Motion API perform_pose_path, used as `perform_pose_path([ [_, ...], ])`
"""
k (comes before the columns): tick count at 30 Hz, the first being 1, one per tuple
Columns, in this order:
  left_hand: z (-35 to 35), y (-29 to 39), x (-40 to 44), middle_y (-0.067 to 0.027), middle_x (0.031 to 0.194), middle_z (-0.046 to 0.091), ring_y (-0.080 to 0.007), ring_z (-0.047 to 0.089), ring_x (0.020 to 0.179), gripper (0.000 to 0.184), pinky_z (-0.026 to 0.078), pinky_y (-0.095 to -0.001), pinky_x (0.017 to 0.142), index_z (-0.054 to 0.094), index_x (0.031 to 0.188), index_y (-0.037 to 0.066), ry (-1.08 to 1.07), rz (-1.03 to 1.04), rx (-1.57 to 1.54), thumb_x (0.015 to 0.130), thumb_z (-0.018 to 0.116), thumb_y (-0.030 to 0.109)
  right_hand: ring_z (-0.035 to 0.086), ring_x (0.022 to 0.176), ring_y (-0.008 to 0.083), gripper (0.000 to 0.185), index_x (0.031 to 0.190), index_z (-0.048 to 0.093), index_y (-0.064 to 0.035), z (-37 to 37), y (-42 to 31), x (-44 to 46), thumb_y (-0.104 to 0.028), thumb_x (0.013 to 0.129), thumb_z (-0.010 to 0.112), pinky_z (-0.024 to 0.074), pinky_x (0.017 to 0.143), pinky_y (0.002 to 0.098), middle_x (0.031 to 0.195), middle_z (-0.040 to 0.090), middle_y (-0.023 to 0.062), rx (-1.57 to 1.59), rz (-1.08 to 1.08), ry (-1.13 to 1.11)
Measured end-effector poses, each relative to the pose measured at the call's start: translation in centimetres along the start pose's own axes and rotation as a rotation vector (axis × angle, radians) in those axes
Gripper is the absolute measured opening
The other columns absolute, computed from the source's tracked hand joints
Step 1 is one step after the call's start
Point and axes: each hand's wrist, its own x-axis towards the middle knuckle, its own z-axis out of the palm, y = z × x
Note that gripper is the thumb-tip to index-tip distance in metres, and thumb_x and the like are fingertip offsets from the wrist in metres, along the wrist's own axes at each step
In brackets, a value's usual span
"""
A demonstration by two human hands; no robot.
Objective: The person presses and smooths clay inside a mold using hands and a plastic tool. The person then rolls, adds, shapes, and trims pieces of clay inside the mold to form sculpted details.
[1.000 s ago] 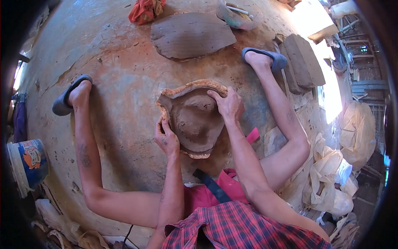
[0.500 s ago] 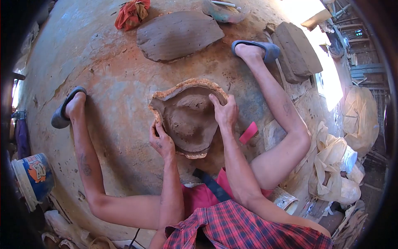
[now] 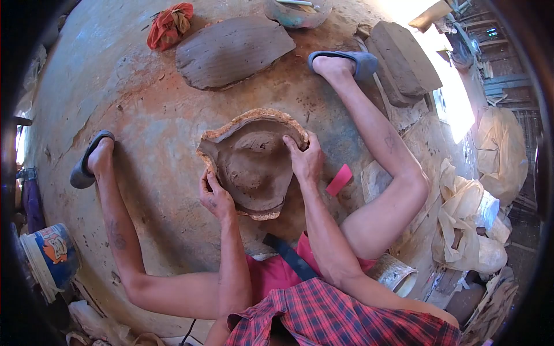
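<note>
Between my legs, a mold (image 3: 243, 119) with a rough, light-brown crusted rim is lined with dark wet clay (image 3: 245, 179), which bulges in the middle. My left hand (image 3: 217, 196) is closed on the mold's lower left edge, thumb and forefinger at the rim. On the right edge, my right hand (image 3: 306, 158) grips the rim, with its thumb over the inside against the clay and its other fingers hidden around the outer side. A pink strip (image 3: 339, 180) lies on the floor to the right of my right wrist.
Beyond the mold lie a flat clay slab (image 3: 234, 52), a red cloth (image 3: 169, 26) and a shallow bowl (image 3: 297, 12). Thick clay blocks (image 3: 404, 60) stand beside my right foot. A bucket (image 3: 52, 251) is at far left; plastic-covered objects (image 3: 461, 213) line the right side.
The whole view has shifted slightly, with floor objects appearing a little further left. Both hands keep their hold on the mold, and its clay looks the same.
</note>
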Motion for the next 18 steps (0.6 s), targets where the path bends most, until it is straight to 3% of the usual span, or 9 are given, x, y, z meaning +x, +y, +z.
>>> perform_pose_path([
  [11, -0.1, 0.2, -0.3, -0.0113, 0.111, 0.076, -0.0171, 0.068, 0.100, 0.029, 0.053, -0.0328, 0.093, 0.071, 0.124, -0.005, 0.022, 0.041, 0.038, 0.108, 0.060, 0.017, 0.076, 0.094, 0.0352, 0.046, 0.118, 0.072, -0.0053, -0.7, 0.9, -0.4, -0.035, 0.087, 0.087, 0.0566, 0.085, 0.0450, 0.103, 0.079, 0.0183, 0.079, -0.077, -0.051],
  [13, -0.4, 0.0, -0.4, -0.0116, 0.111, 0.076, -0.0175, 0.068, 0.101, 0.030, 0.054, -0.0332, 0.093, 0.071, 0.125, -0.005, 0.026, 0.038, 0.036, 0.108, 0.060, 0.018, 0.076, 0.096, 0.0291, 0.045, 0.118, 0.072, -0.0034, -0.7, 0.7, -0.2, -0.034, 0.087, 0.086, 0.0565, 0.087, 0.0411, 0.105, 0.079, 0.0162, 0.003, 0.017, -0.093],
  [18, -0.6, 0.3, 0.3, -0.0137, 0.110, 0.077, -0.0205, 0.070, 0.099, 0.033, 0.054, -0.0358, 0.091, 0.072, 0.123, -0.005, 0.032, 0.026, 0.059, 0.107, 0.061, 0.021, 0.074, 0.101, 0.0369, 0.053, 0.115, 0.069, -0.0008, -1.2, 1.3, -0.5, -0.041, 0.086, 0.087, 0.0548, 0.088, 0.0464, 0.106, 0.077, 0.0206, -0.017, -0.022, -0.094],
])
